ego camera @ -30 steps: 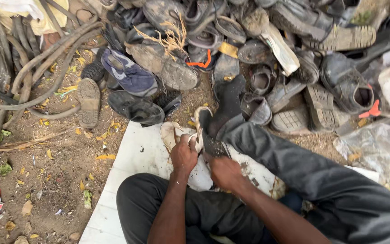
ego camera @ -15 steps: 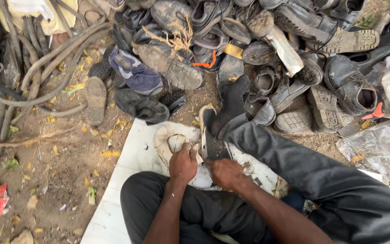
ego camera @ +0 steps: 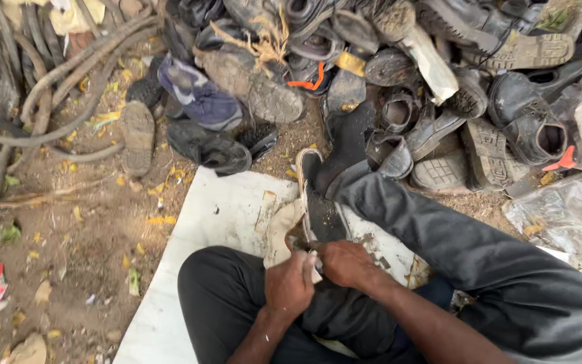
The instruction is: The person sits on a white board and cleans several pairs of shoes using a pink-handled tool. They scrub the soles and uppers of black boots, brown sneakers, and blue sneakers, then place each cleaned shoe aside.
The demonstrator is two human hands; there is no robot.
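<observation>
1. While the person sits on the ground with legs bent, both hands meet over a dark shoe (ego camera: 322, 216) that lies sole-up on a white sheet (ego camera: 217, 216).
2. Left hand (ego camera: 289, 286) is curled into a loose fist at the near end of the shoe, fingers (ego camera: 304, 264) folded in; whether they pinch a small tool or only the shoe's edge cannot be told.
3. Right hand (ego camera: 348, 263) lies just right of the left one, fingers wrapped down over the heel end of the shoe and closed on it.
4. From the fingers the shoe runs straight away, its pale rim showing around the dark sole, its far tip near the sheet's far edge.
5. Just left of the shoe, touching it, lies a tan sole piece (ego camera: 279, 232), close to the left fingers.
6. Right of the right fingers a grey trouser leg (ego camera: 466, 249) stretches away, its dark boot (ego camera: 348, 145) resting beside the shoe's far tip.
7. Beyond the fingers, past the sheet, spreads a pile of worn shoes (ego camera: 439, 81), soles and boots heaped together.
8. Far left of the fingers, thick hoses (ego camera: 42, 94) curve over bare dirt strewn with yellow leaves.
9. Far right lies crumpled clear plastic (ego camera: 567, 216).
</observation>
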